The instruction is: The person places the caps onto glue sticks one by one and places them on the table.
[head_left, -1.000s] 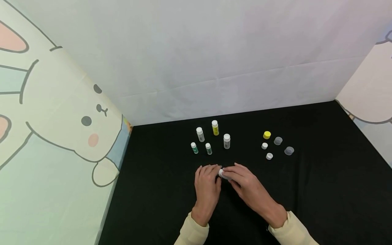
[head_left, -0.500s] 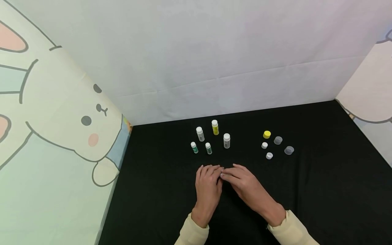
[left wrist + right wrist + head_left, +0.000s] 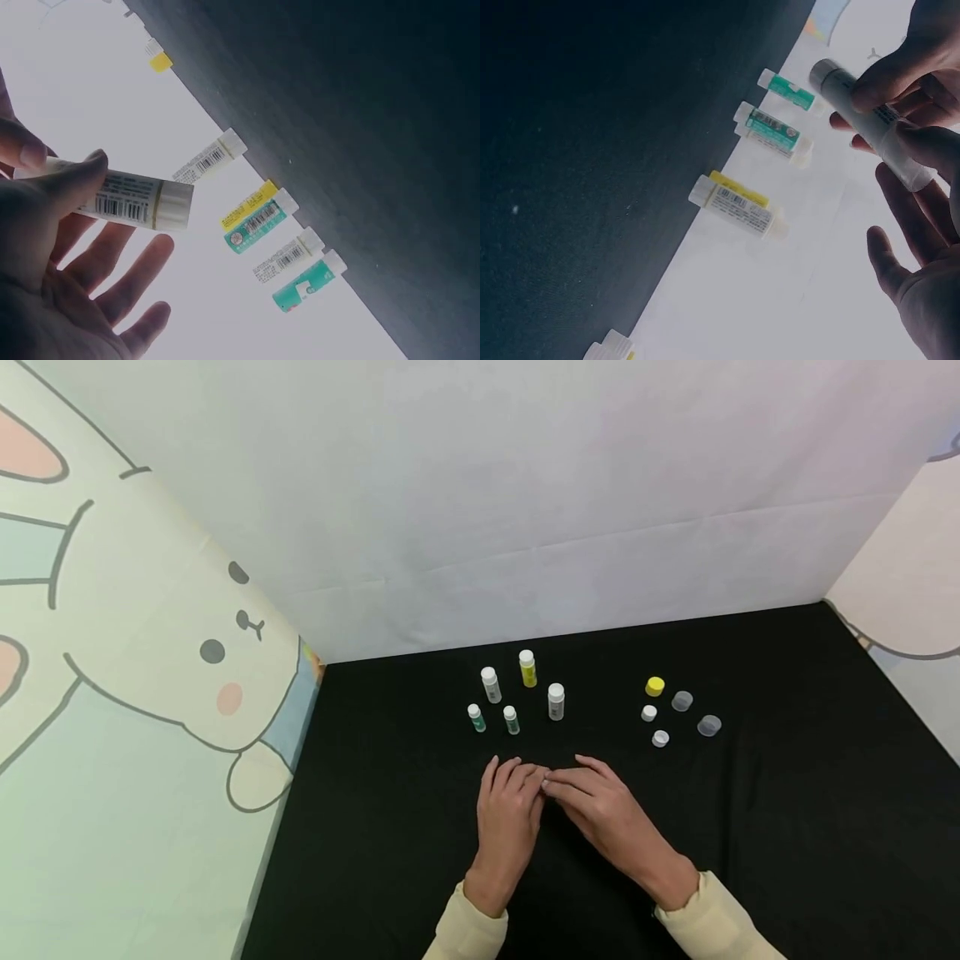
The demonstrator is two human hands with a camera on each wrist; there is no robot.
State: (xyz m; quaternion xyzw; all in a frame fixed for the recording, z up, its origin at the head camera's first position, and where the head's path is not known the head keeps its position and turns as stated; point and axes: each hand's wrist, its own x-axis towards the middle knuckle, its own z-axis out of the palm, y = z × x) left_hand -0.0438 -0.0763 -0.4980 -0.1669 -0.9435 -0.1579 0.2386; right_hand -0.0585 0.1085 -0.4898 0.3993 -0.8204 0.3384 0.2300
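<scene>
My left hand [image 3: 507, 822] grips a white glue stick [image 3: 124, 201] between thumb and fingers; a barcode label and a thin yellow ring show on it. My right hand [image 3: 611, 818] meets it from the other side and pinches the translucent end, thumb against it in the right wrist view. From the head camera the fingers of both hands cover the stick. Beyond the hands stand two green sticks [image 3: 477, 718], a yellow one [image 3: 528, 669] and two white ones [image 3: 556, 702], all with white tops.
To the right lie loose caps: a yellow cap [image 3: 655, 687], two small white caps [image 3: 648, 713] and two translucent cups [image 3: 708, 726]. A black cloth [image 3: 390, 843] covers the table. A pale wall [image 3: 555, 510] rises behind, with a printed rabbit panel [image 3: 150, 693] at left.
One second ago the glue stick's white end showed between the hands; now the fingers hide it. My right fingertips have closed in toward the left hand. The other sticks and caps have stayed put.
</scene>
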